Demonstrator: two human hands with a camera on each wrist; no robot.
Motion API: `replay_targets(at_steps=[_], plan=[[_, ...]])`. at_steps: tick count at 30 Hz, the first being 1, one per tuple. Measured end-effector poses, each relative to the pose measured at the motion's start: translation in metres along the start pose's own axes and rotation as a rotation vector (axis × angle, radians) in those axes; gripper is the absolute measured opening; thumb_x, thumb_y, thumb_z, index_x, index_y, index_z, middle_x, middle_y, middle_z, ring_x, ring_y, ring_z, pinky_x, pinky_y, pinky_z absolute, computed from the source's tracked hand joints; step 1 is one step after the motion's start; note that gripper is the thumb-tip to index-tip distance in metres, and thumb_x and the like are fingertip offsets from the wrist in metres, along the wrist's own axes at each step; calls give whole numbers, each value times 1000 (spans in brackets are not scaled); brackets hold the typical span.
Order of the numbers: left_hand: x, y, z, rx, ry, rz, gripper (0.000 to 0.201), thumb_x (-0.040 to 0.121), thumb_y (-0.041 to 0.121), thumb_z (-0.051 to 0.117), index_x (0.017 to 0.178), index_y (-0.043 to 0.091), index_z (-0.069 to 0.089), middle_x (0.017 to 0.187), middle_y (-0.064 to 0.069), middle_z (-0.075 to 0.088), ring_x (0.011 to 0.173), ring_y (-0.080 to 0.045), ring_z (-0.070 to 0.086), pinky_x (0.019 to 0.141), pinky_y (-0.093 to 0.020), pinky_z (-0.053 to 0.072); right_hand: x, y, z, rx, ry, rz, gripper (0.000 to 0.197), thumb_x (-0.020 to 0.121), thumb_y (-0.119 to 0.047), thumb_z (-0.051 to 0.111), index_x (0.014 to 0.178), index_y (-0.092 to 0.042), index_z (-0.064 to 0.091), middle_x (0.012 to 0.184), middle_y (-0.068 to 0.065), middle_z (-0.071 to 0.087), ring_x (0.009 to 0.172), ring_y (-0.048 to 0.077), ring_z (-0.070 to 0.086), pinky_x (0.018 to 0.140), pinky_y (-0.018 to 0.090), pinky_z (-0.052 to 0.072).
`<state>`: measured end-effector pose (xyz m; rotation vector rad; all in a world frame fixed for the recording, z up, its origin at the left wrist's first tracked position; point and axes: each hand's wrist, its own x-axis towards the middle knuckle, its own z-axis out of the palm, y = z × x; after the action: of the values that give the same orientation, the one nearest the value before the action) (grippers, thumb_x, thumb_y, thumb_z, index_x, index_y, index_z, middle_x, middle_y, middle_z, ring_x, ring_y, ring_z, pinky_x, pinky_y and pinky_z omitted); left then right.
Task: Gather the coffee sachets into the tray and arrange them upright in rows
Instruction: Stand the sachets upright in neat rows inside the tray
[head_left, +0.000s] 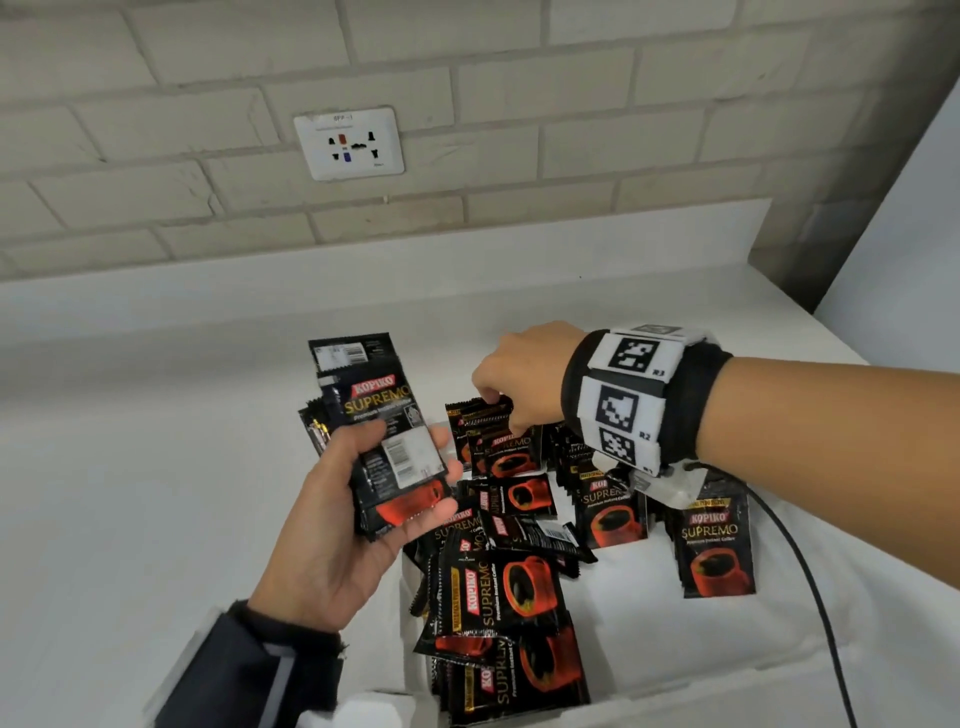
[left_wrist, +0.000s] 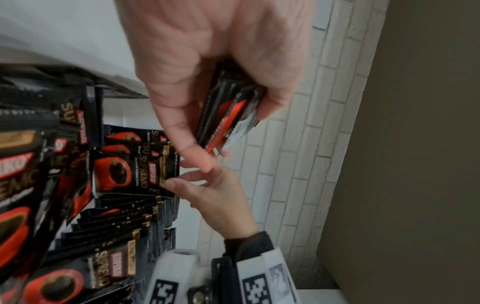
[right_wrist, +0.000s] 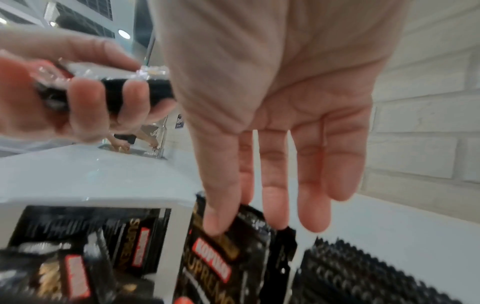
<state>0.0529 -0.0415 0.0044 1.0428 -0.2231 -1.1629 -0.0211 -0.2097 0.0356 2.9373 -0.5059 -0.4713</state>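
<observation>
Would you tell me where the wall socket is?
In the head view, the wall socket sits upper left of centre on the brick wall, above the counter.

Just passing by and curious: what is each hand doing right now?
Left hand: grips a bundle of coffee sachets.
Right hand: pinches the top of an upright sachet in the tray.

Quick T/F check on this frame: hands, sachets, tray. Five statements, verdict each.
1. The left hand grips a bundle of sachets. True.
2. The right hand is empty and away from the sachets. False: its fingers pinch the top edge of an upright sachet.
3. All sachets in the white tray stand upright. False: a loose pile lies flat and jumbled at its left.
4. A wall socket sits on the brick wall. True.
5. The sachets are blue. False: black with a red cup.
</observation>
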Motion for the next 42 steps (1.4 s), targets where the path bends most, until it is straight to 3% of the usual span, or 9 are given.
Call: replay_targets(at_steps=[3, 7, 13, 18, 24, 29, 31, 37, 42], plan=[[-1, -5, 5, 53, -10, -21, 35, 69, 23, 55, 98, 6, 64, 93, -15, 72, 70, -25, 71, 45, -29, 56, -14, 7, -9, 93, 68, 48, 38, 86, -37, 61, 119, -22, 52, 96, -5, 52, 89, 15, 50, 69, 27, 37], [-6, -12, 15, 104, 8, -12, 31, 63, 13, 60, 93, 4, 63, 80, -15, 73, 64, -24, 71, 41, -28, 54, -47, 17, -19, 423, 285, 112, 24, 92, -39, 50, 110, -25, 58, 100, -8, 61, 76, 6, 52, 75, 24, 43], [-10, -29, 39, 137, -77, -4, 29, 61, 8, 62, 90, 6, 67, 80, -15, 72, 62, -24, 70, 41, -27, 54, -105, 2, 11, 1121, 247, 139, 34, 67, -52, 61, 89, -26, 58, 77, -4, 66, 61, 4, 62, 55, 21, 54], [-17, -42, 59, 206, -176, -21, 18, 64, 14, 61, 66, 24, 76, 75, -8, 73, 63, -21, 70, 45, -28, 54, -117, -8, 48, 1489, 338, 156, 16, 74, -20, 71, 81, -15, 58, 61, -10, 62, 54, 2, 58, 44, 21, 50], [-18, -36, 51, 189, -63, 28, 22, 65, 32, 60, 62, 18, 76, 80, -9, 74, 64, -18, 70, 46, -26, 56, -142, 21, 63, 1859, 784, 375, 29, 65, -15, 67, 92, -17, 55, 74, 3, 72, 58, 12, 64, 38, 18, 42], [-20, -36, 44, 191, -45, 51, 22, 65, 31, 61, 73, 15, 74, 84, -10, 74, 66, -20, 71, 45, -27, 56, -161, 23, 79, 1808, 780, 488, 36, 75, 5, 64, 97, -21, 54, 75, -2, 69, 61, 14, 64, 49, 32, 41], [-21, -41, 45, 268, -89, 68, 29, 64, 27, 62, 88, 12, 70, 88, -10, 74, 72, -22, 72, 48, -29, 57, -162, 14, 84, 1805, 707, 458, 28, 74, 1, 67, 92, -18, 58, 70, -1, 67, 55, 12, 60, 43, 27, 40], [-30, -59, 66, 481, -273, 127, 19, 60, 25, 70, 77, 22, 77, 87, -7, 74, 73, -18, 70, 55, -26, 56, -148, -22, 75, 1554, 635, 336, 17, 74, -7, 64, 77, -21, 56, 56, -9, 61, 38, 6, 50, 37, 21, 40], [-25, -54, 65, 428, -230, 166, 19, 67, 12, 75, 80, 25, 76, 83, -8, 73, 69, -19, 69, 57, -28, 57, -143, -31, 64, 1561, 538, 135, 28, 73, -9, 69, 87, -31, 58, 93, -7, 59, 70, 18, 65, 70, 35, 58]])
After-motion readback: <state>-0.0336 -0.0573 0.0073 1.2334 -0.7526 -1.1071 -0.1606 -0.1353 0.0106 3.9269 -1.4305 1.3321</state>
